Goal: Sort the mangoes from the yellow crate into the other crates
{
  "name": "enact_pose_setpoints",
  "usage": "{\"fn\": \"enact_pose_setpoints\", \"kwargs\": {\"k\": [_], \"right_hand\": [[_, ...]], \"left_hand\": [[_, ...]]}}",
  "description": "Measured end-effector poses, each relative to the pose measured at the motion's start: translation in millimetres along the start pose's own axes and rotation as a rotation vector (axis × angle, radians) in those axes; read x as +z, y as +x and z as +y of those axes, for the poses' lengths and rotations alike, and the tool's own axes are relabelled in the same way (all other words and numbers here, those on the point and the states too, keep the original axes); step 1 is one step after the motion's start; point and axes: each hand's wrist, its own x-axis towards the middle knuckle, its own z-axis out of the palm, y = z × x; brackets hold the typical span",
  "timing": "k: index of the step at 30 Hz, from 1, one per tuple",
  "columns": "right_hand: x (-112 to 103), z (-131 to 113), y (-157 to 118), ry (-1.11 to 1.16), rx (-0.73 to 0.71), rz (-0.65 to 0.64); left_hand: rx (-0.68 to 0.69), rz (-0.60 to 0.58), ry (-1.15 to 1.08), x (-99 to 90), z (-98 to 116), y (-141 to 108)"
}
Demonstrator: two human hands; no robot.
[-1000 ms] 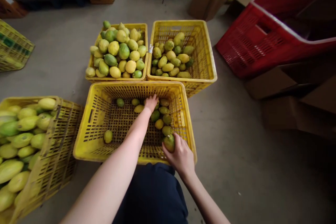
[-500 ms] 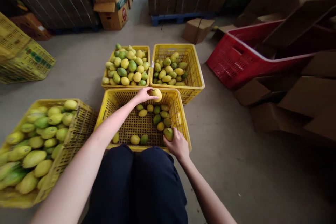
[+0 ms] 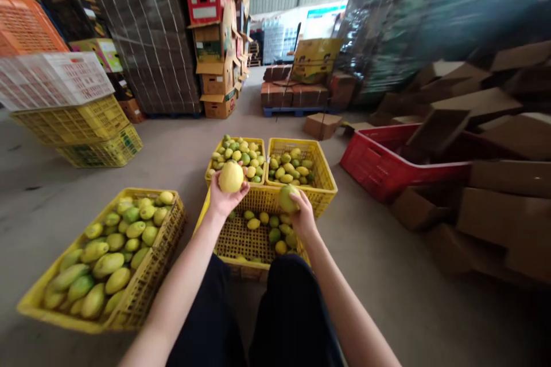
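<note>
My left hand point(image 3: 228, 198) is closed round a yellow fruit point(image 3: 231, 176), raised over the back left of the near yellow crate point(image 3: 247, 266). A greenish fruit point(image 3: 288, 198) is gripped in my right hand point(image 3: 303, 215) above the same crate's right side. Several yellow and green fruits lie on that crate's slotted floor, mostly to the right. Behind it stand a heaped crate point(image 3: 209, 179) on the left and a partly filled crate point(image 3: 334, 188) on the right. At the left, another crate point(image 3: 166, 246) is full of larger yellow-green fruits.
A red crate point(image 3: 365, 161) holding cardboard stands at the right, with loose cardboard boxes point(image 3: 495, 206) round it. Stacked crates point(image 3: 86, 120) stand at the far left. Farther back are a carton stack point(image 3: 215, 69) and a loaded blue pallet point(image 3: 284, 110).
The view has tilted up. Both hands have lifted, my left with its yellow fruit now turned upward, my right raising the green fruit from the near crate's right side.
</note>
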Motion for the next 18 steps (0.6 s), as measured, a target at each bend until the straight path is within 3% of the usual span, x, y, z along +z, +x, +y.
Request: {"fn": "enact_pose_setpoints", "kwargs": {"k": [3,6,12,18], "right_hand": [[51,-28,4,0.249,0.157,-0.047],[77,-25,-5,0.460,0.245,-0.067],[79,26,-19,0.524,0.354,0.043],[82,34,-6,0.470,0.323,0.097]], "left_hand": [[0.040,0.069,-0.159,-13.3,-15,-1],[0.051,0.198,-0.307,-26.9,-22,0],[0.179,0.205,-0.295,-36.3,-11,6],[0.196,0.270,-0.183,-41.2,-19,18]]}}
